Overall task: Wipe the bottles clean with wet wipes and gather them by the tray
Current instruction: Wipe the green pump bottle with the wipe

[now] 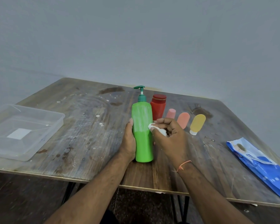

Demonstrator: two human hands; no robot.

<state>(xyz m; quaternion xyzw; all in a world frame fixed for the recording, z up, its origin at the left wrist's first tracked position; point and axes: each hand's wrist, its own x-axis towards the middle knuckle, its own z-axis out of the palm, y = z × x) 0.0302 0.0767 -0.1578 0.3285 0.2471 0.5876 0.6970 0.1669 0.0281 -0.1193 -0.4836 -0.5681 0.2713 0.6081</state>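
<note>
— How are the hands being held?

— The tall green plastic pump bottle, standing upright near the front edge of the worn wooden table, is being gripped low on its side by the left hand, with the thumb laid up along the bottle's wall. A crumpled white wet wipe is being pinched in the curled fingers of the right hand and pressed against the bottle's right side. An orange thread is being worn on the right wrist.

— Where are the other things being kept?

— Just behind the green bottle, a red jar-shaped bottle with a red lid is being kept upright. To its right, a pink tube, an orange tube and a yellow tube with a white cap are being kept in a row. The clear shallow plastic tray is being kept well apart, at the far left.

— Can any writing be read?

— None. The blue and white wipes packet at the right is printed, but its lettering cannot be made out.
</note>
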